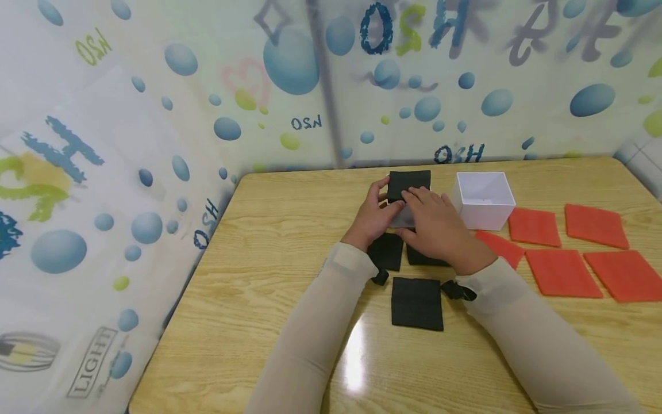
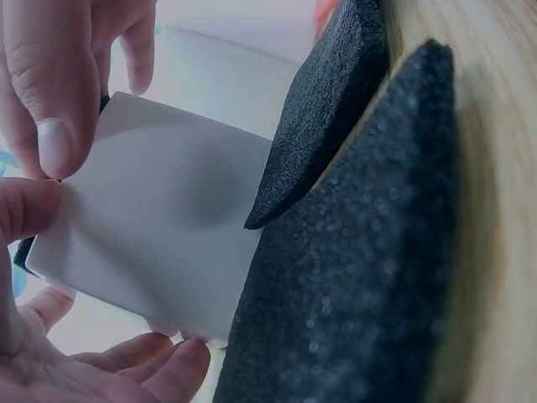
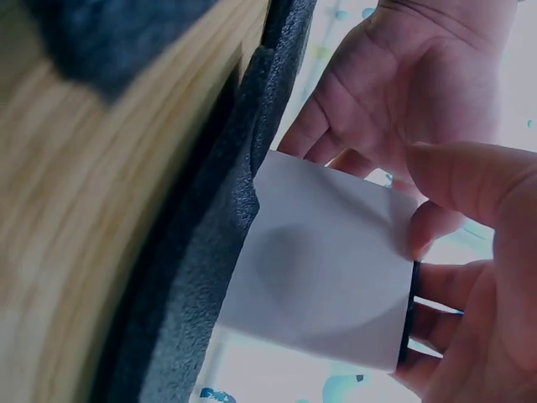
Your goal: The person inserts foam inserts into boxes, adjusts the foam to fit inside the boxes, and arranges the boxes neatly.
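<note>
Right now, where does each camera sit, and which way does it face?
Head: on the head, facing forward and down at the table; left hand, right hand and sleeves show.
Left wrist: worn there, facing the held box; both hands partly show.
Right wrist: worn there, facing that box; both hands partly show.
Both wrist views share that box and black squares.

I log black squares [image 1: 417, 303], red squares [image 1: 564, 273], white boxes [image 1: 486, 214], cream sleeves [image 1: 305, 328], tan wood-grained table [image 1: 258, 241], white backdrop [image 1: 408, 138] dotted blue and green.

Back wall [image 1: 357, 103]: "OSH" lettering [image 1: 459, 153], large and small. Left wall [image 1: 103, 305]: boxed "LIGHT" [image 1: 92, 363].
</note>
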Tool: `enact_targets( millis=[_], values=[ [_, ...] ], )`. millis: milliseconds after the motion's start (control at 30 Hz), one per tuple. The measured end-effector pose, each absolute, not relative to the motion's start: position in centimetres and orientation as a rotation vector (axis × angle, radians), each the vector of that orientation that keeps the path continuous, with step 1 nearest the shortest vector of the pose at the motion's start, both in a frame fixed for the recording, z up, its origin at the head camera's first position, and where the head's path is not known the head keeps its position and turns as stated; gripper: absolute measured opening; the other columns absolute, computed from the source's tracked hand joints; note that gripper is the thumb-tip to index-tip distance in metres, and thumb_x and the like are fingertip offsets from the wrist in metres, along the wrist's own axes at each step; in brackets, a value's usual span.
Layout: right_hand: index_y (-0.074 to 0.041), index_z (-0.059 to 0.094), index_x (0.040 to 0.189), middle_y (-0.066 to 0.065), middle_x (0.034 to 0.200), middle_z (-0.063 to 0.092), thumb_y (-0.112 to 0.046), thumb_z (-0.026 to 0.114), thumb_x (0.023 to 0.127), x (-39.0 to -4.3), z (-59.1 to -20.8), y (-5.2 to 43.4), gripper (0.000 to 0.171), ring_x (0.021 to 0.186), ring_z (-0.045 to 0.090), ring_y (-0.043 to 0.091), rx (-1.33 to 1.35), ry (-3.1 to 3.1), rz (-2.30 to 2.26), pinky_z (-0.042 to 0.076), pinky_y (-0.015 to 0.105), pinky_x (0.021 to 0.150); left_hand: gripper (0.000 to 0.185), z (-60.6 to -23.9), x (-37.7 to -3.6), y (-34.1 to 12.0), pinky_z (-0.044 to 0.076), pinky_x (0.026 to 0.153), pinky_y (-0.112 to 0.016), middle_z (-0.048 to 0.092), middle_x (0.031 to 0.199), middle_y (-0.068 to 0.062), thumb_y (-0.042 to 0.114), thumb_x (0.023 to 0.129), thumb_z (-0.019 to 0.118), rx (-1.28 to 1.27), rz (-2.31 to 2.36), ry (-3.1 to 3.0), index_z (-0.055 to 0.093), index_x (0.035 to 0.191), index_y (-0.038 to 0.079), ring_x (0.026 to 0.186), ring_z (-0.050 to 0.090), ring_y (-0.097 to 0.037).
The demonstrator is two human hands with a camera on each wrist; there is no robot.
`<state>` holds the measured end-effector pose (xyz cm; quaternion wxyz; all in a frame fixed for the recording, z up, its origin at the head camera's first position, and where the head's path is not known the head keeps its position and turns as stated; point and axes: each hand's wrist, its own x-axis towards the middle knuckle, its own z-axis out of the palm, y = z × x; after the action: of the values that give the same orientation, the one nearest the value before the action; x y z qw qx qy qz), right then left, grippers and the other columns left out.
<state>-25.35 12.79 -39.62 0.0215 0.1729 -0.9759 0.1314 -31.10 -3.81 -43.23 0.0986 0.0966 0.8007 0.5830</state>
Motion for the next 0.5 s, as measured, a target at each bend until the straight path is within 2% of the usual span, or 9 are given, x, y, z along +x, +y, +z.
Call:
enact_targets(
  millis=[367, 500],
  values=[
    [0.001, 0.044, 0.156, 0.025, 0.162, 0.040, -0.037, 0.077, 0.095, -25.62, -39.83, 12.97, 0.079, 0.152, 0.036, 0.047, 0.538, -3.022, 0.405, 0.021, 0.072, 0.123, 0.071, -43.11, -31.02, -3.82, 0.044, 0.118, -0.051, 0.036, 0.168, -0.015, 0.036, 0.102, 0.066, 0.288, 1.741, 2.350, 0.030, 0.164, 0.039, 0.152, 0.042, -0.035],
    [0.000, 0.042, 0.158, 0.025, 0.165, 0.038, -0.038, 0.077, 0.095, -25.59, -39.75, 12.97, 0.082, 0.154, 0.033, 0.046, 0.541, -3.023, 0.409, 0.021, 0.071, 0.123, 0.072, -42.96, -30.89, -3.81, 0.044, 0.118, -0.052, 0.037, 0.167, -0.015, 0.035, 0.103, 0.066, 0.278, 1.740, 2.352, 0.030, 0.165, 0.037, 0.152, 0.043, -0.035]
  ],
)
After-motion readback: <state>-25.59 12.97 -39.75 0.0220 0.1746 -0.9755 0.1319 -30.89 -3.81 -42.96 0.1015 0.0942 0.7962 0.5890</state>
